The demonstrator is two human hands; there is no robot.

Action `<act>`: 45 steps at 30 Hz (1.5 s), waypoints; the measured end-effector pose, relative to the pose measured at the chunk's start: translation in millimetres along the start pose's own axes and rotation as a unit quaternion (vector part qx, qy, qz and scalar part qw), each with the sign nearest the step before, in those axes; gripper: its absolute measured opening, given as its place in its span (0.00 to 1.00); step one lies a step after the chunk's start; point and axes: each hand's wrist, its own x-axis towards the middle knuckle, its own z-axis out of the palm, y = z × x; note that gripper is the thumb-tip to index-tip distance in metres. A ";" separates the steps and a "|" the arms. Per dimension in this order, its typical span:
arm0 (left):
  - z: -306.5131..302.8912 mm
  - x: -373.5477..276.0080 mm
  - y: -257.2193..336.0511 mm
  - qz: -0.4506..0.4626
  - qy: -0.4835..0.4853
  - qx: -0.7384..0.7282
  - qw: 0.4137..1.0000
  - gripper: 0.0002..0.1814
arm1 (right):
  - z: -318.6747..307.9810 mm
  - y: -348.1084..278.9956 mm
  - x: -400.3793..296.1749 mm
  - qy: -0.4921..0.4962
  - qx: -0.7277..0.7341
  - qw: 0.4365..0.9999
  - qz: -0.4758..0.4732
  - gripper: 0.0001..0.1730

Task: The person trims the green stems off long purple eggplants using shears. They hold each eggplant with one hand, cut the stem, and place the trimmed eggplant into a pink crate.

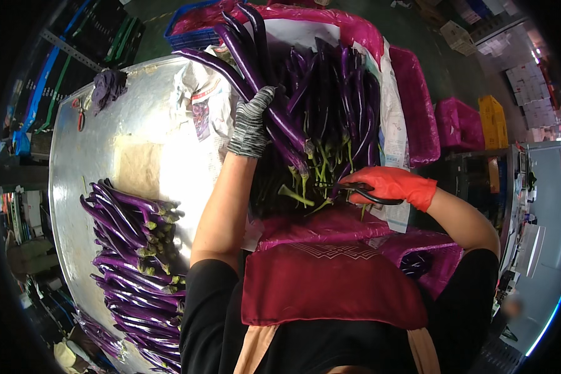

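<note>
In a grey striped knit glove, my left hand point(255, 124) grips several long purple eggplants point(236, 39) in a bunch above a magenta crate point(369, 29). Their stem ends point down toward my right hand point(378, 184), which wears a red rubber glove. That hand holds black-handled scissors point(362, 188), whose blades are near the green stems; whether they touch one is unclear. More long eggplants point(325, 93) lie in the crate under the held bunch, stems toward me. A cut-looking pale green stem piece point(295, 195) is near the blades. Newspaper point(393, 117) lines the crate's side.
To my left stands a metal table point(79, 154) with piled eggplants point(138, 290), a dark cloth point(108, 88) and red-handled scissors point(80, 114). A blue crate point(191, 39) is behind. Magenta crates point(413, 107) and a yellow crate point(492, 121) stand to the right.
</note>
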 end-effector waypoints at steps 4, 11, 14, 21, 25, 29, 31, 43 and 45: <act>3.1 1.2 -7.2 0.041 0.003 -0.007 0.999 0.13 | 21.3 3.2 24.3 0.044 0.015 0.997 -0.066 0.22; 9.2 -15.3 10.1 0.104 0.058 0.090 0.989 0.15 | 45.1 14.4 21.9 0.148 0.025 0.988 -0.044 0.16; -8.9 -32.0 57.0 0.177 0.021 0.107 0.978 0.13 | 44.8 24.8 9.7 0.144 0.044 0.989 -0.003 0.16; -92.9 -176.6 202.9 0.242 0.333 0.175 0.894 0.15 | 33.3 41.1 -5.7 0.235 0.351 0.899 0.115 0.17; -232.3 -264.2 233.2 0.186 0.462 0.498 0.710 0.31 | 30.3 49.4 -9.1 0.330 0.447 0.831 0.035 0.13; -410.7 -349.3 209.2 -0.016 0.553 0.689 0.468 0.43 | 23.8 48.9 -5.9 0.334 0.469 0.818 0.009 0.11; -408.9 -341.0 225.0 -0.090 0.565 0.623 0.533 0.43 | 27.4 51.3 -9.4 0.355 0.486 0.799 -0.010 0.11; -9.7 -24.7 48.3 0.038 -0.095 0.472 0.876 0.27 | 40.0 71.2 -13.5 0.445 0.564 0.685 -0.123 0.14; -22.9 34.5 -23.7 -0.006 -0.036 0.607 0.794 0.39 | 39.7 57.0 -15.9 0.452 0.495 0.733 -0.117 0.14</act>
